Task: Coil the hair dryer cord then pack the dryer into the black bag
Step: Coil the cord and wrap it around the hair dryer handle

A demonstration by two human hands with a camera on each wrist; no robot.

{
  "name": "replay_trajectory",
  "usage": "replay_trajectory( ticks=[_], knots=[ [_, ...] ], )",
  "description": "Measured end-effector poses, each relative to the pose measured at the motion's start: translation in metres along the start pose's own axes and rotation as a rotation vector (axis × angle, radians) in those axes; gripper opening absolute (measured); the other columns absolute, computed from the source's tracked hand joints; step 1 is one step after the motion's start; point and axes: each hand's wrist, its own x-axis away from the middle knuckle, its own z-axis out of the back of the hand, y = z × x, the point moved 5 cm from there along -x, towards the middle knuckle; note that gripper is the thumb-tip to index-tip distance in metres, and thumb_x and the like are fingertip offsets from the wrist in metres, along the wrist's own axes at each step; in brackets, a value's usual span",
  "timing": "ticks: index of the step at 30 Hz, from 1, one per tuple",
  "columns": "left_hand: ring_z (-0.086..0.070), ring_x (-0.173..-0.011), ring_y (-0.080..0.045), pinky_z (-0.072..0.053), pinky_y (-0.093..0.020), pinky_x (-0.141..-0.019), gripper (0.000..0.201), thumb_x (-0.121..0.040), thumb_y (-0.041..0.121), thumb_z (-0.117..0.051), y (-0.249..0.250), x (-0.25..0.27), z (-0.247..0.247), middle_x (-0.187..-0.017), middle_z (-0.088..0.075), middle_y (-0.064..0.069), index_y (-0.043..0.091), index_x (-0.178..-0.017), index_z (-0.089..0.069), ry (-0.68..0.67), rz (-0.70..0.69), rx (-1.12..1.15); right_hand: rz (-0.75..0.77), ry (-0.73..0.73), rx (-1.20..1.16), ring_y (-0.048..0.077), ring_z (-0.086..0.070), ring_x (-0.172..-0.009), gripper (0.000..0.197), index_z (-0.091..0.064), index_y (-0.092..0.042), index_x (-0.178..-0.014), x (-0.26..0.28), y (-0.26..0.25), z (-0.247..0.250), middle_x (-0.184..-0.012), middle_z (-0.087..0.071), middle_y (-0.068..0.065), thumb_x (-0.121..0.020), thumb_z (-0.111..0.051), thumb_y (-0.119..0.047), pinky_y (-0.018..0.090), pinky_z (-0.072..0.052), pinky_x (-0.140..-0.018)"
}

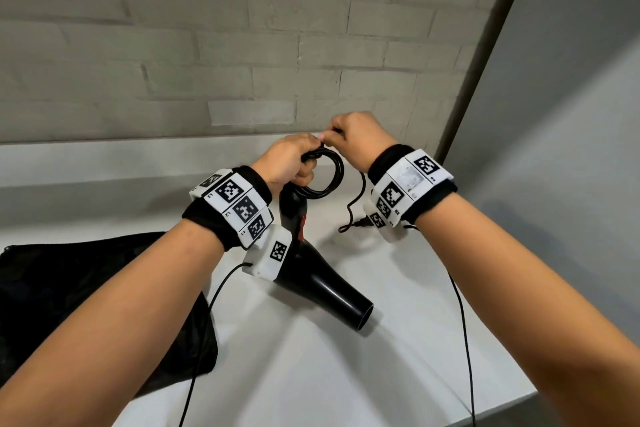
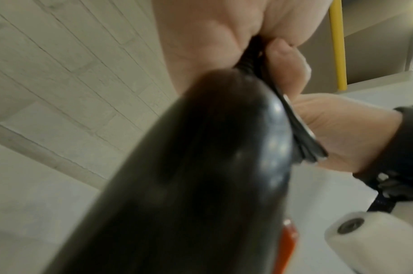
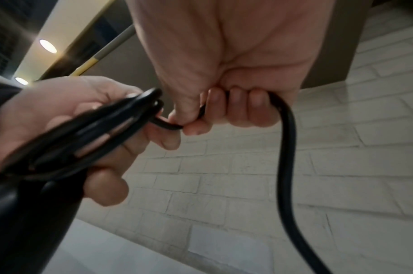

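A black hair dryer (image 1: 322, 282) with a red switch hangs nozzle-down over the white table (image 1: 381, 374), its handle end up at my left hand (image 1: 287, 163). That hand grips several loops of the black cord (image 1: 329, 180) bunched at the handle top. In the right wrist view the loops (image 3: 88, 137) lie across the left fingers. My right hand (image 1: 353, 137) is fisted round the free cord (image 3: 286, 148) right beside the left hand. The cord's tail hangs down to the plug (image 1: 360, 222) by the right wrist. The black bag (image 1: 86, 305) lies flat at the left.
A pale brick wall (image 1: 207, 45) rises right behind the table. The table's front right edge (image 1: 502, 402) runs near my right forearm. Thin black wristband cables (image 1: 464, 340) trail down from both wrists. A yellow pole (image 2: 338, 46) stands off to the side.
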Motion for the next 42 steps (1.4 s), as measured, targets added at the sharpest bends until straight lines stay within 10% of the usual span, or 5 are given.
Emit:
replay_trajectory(
  ticks=[12,17,26,31,42],
  knots=[
    [-0.021,-0.027,-0.003,-0.019,-0.014,-0.032,0.049,-0.1,0.037,-0.015,0.0,-0.004,-0.011,-0.04,-0.041,0.001,0.012,-0.072,-0.047,0.045,-0.025,-0.117,-0.086,0.215,-0.151,0.025,-0.059,-0.08,0.025,-0.064,-0.002,-0.092,0.009,-0.005,0.017,-0.09,-0.068,0.016,-0.09,-0.051,-0.023,0.029,-0.046,-0.075],
    [-0.023,-0.034,-0.004,-0.023,-0.015,-0.036,0.044,-0.101,0.031,-0.02,-0.002,-0.01,-0.011,-0.053,-0.042,0.0,0.011,-0.071,-0.047,0.036,-0.029,-0.098,-0.02,0.269,-0.276,0.011,-0.052,-0.052,0.019,-0.063,-0.002,-0.087,0.022,-0.013,0.018,-0.061,-0.056,0.001,-0.089,-0.053,-0.019,0.007,-0.04,-0.052],
    [-0.035,-0.04,-0.008,-0.03,-0.021,-0.048,0.054,-0.095,0.05,-0.027,-0.002,-0.011,0.006,-0.044,-0.038,0.005,0.016,-0.056,-0.043,0.124,-0.047,-0.186,0.191,0.281,-0.242,0.029,-0.063,-0.082,0.025,-0.061,0.002,-0.096,0.047,-0.019,-0.009,-0.092,-0.07,0.019,-0.088,-0.044,-0.014,0.023,-0.041,-0.07],
    [-0.03,-0.035,-0.007,-0.026,-0.018,-0.045,0.055,-0.092,0.057,-0.029,-0.003,-0.011,0.01,-0.036,-0.034,0.01,0.015,-0.058,-0.041,0.098,-0.036,-0.144,0.16,0.3,-0.344,-0.005,-0.041,-0.058,0.016,-0.052,0.0,-0.087,0.053,-0.009,-0.026,-0.071,-0.051,-0.01,-0.087,-0.042,-0.013,0.014,-0.032,-0.057],
    [-0.02,-0.028,-0.002,-0.02,-0.013,-0.032,0.034,-0.093,0.013,-0.044,0.001,-0.005,0.009,-0.034,-0.035,0.012,0.011,-0.059,-0.04,0.115,-0.074,0.012,0.147,0.355,-0.348,-0.001,-0.037,-0.051,0.011,-0.045,-0.009,-0.076,0.052,0.006,-0.036,-0.061,-0.041,-0.014,-0.087,-0.043,-0.008,0.01,-0.028,-0.052]
  ],
)
